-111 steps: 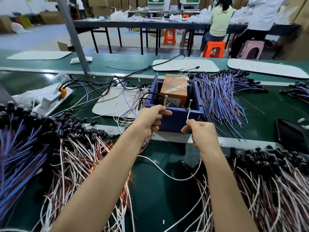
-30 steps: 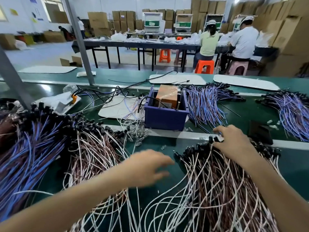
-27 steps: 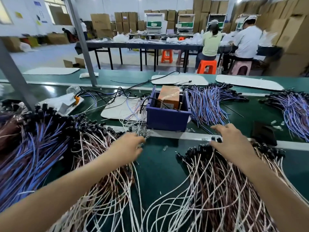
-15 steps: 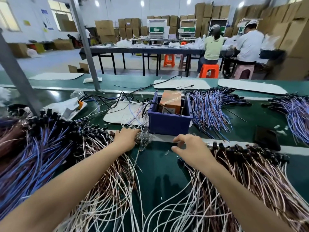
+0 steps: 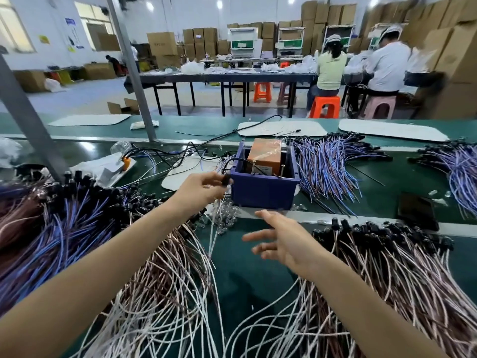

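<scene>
My left hand (image 5: 200, 188) pinches a small black connector (image 5: 226, 180) whose white wire (image 5: 214, 228) hangs down from it, just left of the blue plastic bin (image 5: 263, 189). Inside the bin stands an orange box (image 5: 264, 155). My right hand (image 5: 280, 241) hovers open, fingers spread, above the green bench in front of the bin and holds nothing. A pile of white and brown wires with black ends (image 5: 160, 293) lies under my left arm. A second pile like it (image 5: 387, 267) lies to the right of my right arm.
Blue wire bundles lie at far left (image 5: 38, 244), behind the bin (image 5: 327, 169) and at far right (image 5: 462, 171). A black phone (image 5: 418, 210) lies at right. Small clear parts (image 5: 224, 215) are scattered by the bin. A metal post (image 5: 25, 117) rises at left. People sit at a far table.
My left hand has lifted from the wire pile with a black connector and wire, toward the bin. My right hand has drawn back from the bench edge and opened its fingers.
</scene>
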Motion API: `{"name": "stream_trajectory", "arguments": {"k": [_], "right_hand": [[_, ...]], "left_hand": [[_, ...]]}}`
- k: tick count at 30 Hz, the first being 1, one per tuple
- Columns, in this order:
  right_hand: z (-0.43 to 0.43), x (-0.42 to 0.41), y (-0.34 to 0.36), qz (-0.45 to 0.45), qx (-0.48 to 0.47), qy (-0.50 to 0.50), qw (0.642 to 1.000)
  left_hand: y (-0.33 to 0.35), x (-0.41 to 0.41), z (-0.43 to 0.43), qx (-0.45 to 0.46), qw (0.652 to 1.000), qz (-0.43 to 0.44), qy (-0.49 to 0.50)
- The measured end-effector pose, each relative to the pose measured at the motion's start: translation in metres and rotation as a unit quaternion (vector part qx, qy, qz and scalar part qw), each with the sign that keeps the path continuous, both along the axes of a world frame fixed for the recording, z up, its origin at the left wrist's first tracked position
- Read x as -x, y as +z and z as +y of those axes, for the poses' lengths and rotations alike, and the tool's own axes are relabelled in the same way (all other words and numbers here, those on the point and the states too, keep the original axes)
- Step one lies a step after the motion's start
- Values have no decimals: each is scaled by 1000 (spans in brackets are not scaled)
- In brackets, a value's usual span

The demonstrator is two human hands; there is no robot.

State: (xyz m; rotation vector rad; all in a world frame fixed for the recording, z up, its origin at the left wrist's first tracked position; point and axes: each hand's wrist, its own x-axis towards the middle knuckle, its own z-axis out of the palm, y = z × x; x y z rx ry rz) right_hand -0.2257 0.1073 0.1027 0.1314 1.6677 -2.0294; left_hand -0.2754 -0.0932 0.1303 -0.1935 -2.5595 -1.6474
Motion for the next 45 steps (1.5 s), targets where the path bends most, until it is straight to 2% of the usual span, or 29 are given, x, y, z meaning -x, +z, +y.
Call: {"name": "stream_trajectory", "arguments": {"k": [3, 5, 7, 10, 13, 16, 17, 19, 20, 21, 22, 24, 26, 28, 33, 37, 42, 45], "right_hand": [[-23, -4, 7, -131, 182, 28, 974], [-27, -1, 17, -149, 265, -15, 953], [-21, 5, 29, -116, 276, -79, 951], [-4, 12, 45, -64, 296, -156, 940], [0, 9, 49, 9, 253, -169, 953], [-1, -2, 45, 51, 193, -152, 968], [0, -5, 44, 65, 172, -145, 972], [3, -12, 39, 96, 139, -125, 978], [4, -15, 37, 108, 128, -114, 979], [3, -18, 35, 116, 117, -105, 981], [1, -21, 33, 120, 106, -100, 982], [-3, -24, 28, 120, 92, -96, 984], [-8, -27, 22, 116, 68, -89, 987], [-10, -28, 17, 115, 35, -88, 989], [2, -17, 4, 96, 27, -189, 977], [23, 18, -2, 78, 44, -275, 957], [32, 79, -3, 108, -54, -308, 944], [20, 98, -12, 108, -92, -296, 945]], "left_hand": [[30, -34, 23, -22, 990, 76, -114], [45, -58, 31, -36, 975, 79, -206], [51, -81, 32, -27, 956, 63, -284], [45, -107, 32, 54, 938, 53, -338], [33, -115, 34, 164, 915, 111, -352], [26, -113, 34, 232, 890, 81, -384], [23, -110, 34, 232, 898, 68, -367], [18, -100, 33, 141, 951, 15, -274], [17, -93, 33, 63, 975, -28, -213], [14, -84, 35, -23, 984, -79, -159], [13, -75, 40, -113, 976, -140, -120], [13, -53, 52, -291, 925, -234, -69], [18, -34, 60, -432, 866, -250, -37], [22, -18, 63, -488, 846, -215, 3], [24, 7, 55, -419, 903, -76, 63], [7, 17, 47, -263, 961, 1, 88], [-7, 34, 48, -153, 983, -23, 97], [-15, 46, 51, 13, 989, 22, 144]]}}
